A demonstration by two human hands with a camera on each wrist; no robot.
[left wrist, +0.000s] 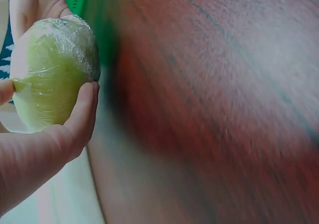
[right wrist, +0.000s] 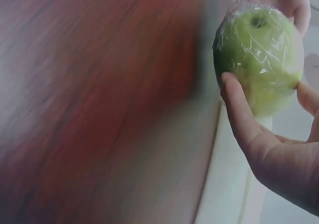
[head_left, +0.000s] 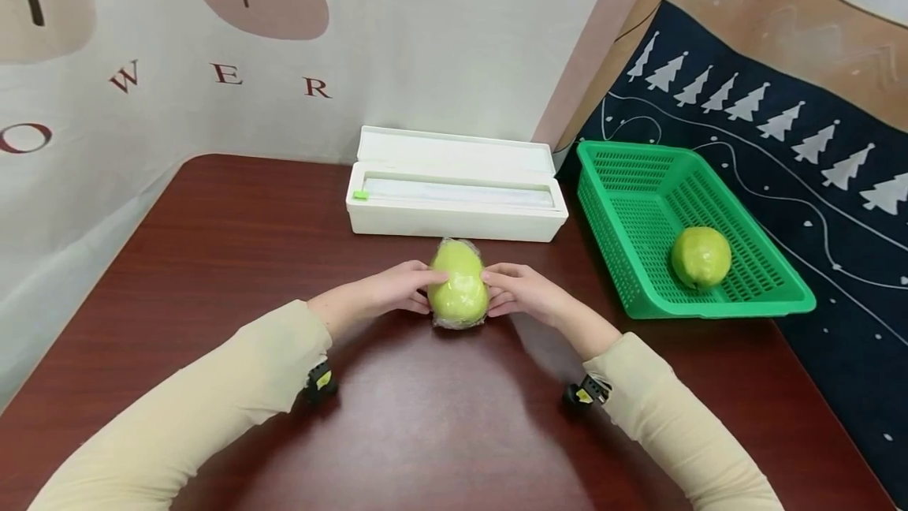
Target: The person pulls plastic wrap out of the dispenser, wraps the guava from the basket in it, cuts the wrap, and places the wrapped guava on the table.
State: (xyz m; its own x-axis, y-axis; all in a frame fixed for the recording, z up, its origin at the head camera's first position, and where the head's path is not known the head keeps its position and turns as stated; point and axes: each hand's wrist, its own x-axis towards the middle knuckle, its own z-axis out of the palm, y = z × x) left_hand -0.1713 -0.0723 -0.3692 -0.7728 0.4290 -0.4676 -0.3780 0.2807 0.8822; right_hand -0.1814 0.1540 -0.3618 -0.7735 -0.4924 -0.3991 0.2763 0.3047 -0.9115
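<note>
Plastic-wrapped green fruit is held between a person's two hands, near the middle of the dark red-brown table and just in front of a long white box. Clear film covers it, crinkled and shiny, with loose edges showing at the top and bottom in the head view. The left hand pinches one side of it between thumb and fingers, and the right hand pinches the opposite side in the same way. In the right wrist view a small dark spot shows near one end of the fruit, under the film. Whether the fruit touches the table or is raised slightly above it, I cannot tell. The white box stands with its lid tipped back, a pale strip lying along the inside and a bright green tab at its left end. Off to the right, a green plastic basket with slotted walls holds a second yellow-green fruit (this one toward the near right part of the floor). Both arms wear cream sleeves, with a black device at each wrist. Dark blue fabric printed with white trees hangs on the right.
</note>
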